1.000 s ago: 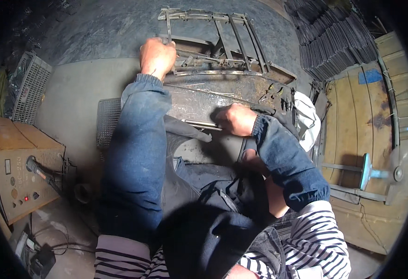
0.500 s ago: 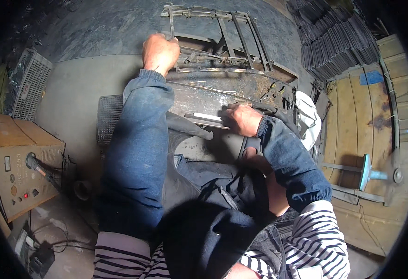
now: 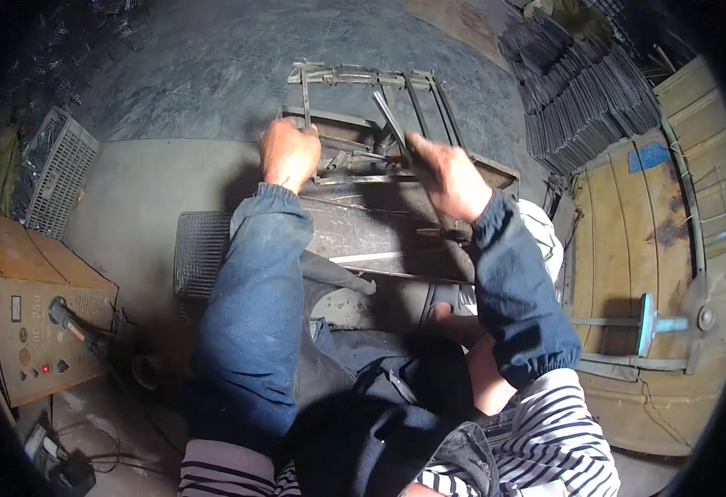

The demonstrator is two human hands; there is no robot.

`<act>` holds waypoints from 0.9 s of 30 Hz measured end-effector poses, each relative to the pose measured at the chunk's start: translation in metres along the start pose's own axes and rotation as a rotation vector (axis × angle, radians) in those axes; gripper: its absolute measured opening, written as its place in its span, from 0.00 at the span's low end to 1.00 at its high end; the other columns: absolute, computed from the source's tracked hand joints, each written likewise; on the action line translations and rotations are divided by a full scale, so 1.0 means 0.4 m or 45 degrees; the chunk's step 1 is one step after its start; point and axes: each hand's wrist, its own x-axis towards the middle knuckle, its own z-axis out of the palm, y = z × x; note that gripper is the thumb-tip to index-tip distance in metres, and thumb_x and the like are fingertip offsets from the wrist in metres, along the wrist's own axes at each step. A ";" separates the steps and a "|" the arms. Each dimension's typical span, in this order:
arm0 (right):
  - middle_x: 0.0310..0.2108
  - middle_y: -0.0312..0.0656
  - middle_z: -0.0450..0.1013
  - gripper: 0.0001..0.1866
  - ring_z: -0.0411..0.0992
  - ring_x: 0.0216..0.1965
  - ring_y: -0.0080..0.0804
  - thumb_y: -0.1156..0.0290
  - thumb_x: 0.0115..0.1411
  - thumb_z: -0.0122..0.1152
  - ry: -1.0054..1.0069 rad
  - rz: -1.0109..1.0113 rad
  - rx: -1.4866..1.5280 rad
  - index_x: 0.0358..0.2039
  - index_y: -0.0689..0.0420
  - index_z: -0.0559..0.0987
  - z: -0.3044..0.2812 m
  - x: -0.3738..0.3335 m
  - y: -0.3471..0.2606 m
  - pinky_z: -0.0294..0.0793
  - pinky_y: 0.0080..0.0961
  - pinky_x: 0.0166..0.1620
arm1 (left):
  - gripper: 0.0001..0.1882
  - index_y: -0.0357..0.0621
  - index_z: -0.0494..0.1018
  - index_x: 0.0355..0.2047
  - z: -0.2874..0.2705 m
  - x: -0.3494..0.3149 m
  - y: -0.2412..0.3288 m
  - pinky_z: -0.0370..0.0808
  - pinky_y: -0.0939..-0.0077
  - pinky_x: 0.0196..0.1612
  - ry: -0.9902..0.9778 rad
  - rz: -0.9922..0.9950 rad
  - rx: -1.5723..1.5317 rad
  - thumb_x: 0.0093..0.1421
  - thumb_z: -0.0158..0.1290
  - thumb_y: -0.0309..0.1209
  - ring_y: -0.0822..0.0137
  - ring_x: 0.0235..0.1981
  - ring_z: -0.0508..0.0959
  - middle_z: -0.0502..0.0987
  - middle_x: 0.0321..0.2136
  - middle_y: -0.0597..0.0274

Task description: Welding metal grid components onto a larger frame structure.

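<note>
My left hand [image 3: 289, 151] is closed at the left end of a metal frame [image 3: 377, 80] made of thin bars, which stands on the far side of the workbench [image 3: 354, 232]. A thin upright bar of that frame rises beside its fingers. Over the bench, my right hand [image 3: 452, 178] is closed round a narrow, shiny metal strip [image 3: 390, 118]. The strip tilts up and leftward in front of the frame's bars. Just below this hand, a dark rod-like piece shows, partly hidden. A pale strip [image 3: 379, 256] lies along the bench's near edge.
At the left stands a boxy orange-and-grey welding machine [image 3: 48, 323] with cables. Grey plastic crates [image 3: 205, 253] are on the floor near it. Stacked dark metal parts [image 3: 586, 103] fill the far right. Yellow boards [image 3: 628, 224] with a light-blue metal piece [image 3: 648, 325] stand at right.
My right hand has risen from the bench's near edge, up and away from me, bringing the metal strip up. My left hand keeps its grip at the frame. The view has tilted slightly.
</note>
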 end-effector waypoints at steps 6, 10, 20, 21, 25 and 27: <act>0.36 0.62 0.78 0.19 0.77 0.42 0.60 0.70 0.58 0.61 0.017 0.240 -0.207 0.49 0.65 0.78 -0.004 0.199 0.127 0.77 0.47 0.47 | 0.17 0.31 0.80 0.40 0.000 -0.004 0.013 0.76 0.51 0.50 -0.027 -0.029 -0.019 0.58 0.58 0.36 0.36 0.46 0.79 0.79 0.39 0.31; 0.42 0.66 0.77 0.22 0.76 0.47 0.61 0.69 0.59 0.57 -0.146 0.410 -0.150 0.52 0.66 0.77 0.016 0.263 0.185 0.75 0.45 0.53 | 0.19 0.27 0.79 0.44 -0.005 -0.008 0.020 0.75 0.57 0.47 -0.040 -0.053 0.011 0.60 0.58 0.34 0.41 0.44 0.82 0.80 0.38 0.30; 0.48 0.67 0.75 0.25 0.75 0.51 0.58 0.69 0.63 0.48 -0.202 0.530 0.132 0.59 0.67 0.72 0.066 0.298 0.182 0.73 0.41 0.57 | 0.17 0.26 0.79 0.39 0.007 -0.004 0.009 0.76 0.56 0.43 -0.012 -0.041 0.006 0.60 0.57 0.34 0.39 0.40 0.82 0.80 0.33 0.30; 0.48 0.66 0.75 0.24 0.75 0.52 0.58 0.69 0.62 0.52 -0.209 0.570 0.087 0.56 0.67 0.74 0.069 0.304 0.183 0.74 0.41 0.57 | 0.17 0.26 0.79 0.38 0.011 -0.001 0.005 0.76 0.56 0.43 -0.011 -0.036 -0.030 0.60 0.57 0.34 0.39 0.39 0.82 0.80 0.32 0.30; 0.42 0.64 0.77 0.23 0.76 0.49 0.59 0.69 0.53 0.62 -0.289 0.343 -0.227 0.49 0.67 0.78 0.073 0.312 0.165 0.76 0.45 0.54 | 0.17 0.26 0.79 0.38 0.007 -0.001 0.001 0.75 0.56 0.43 0.003 -0.025 0.055 0.60 0.57 0.34 0.39 0.40 0.82 0.79 0.33 0.30; 0.40 0.64 0.78 0.21 0.77 0.47 0.60 0.68 0.51 0.62 -0.332 0.257 -0.375 0.44 0.67 0.79 0.077 0.314 0.185 0.77 0.46 0.52 | 0.17 0.26 0.79 0.38 0.010 -0.005 0.014 0.75 0.56 0.44 -0.024 -0.045 0.013 0.60 0.57 0.34 0.39 0.40 0.82 0.79 0.33 0.30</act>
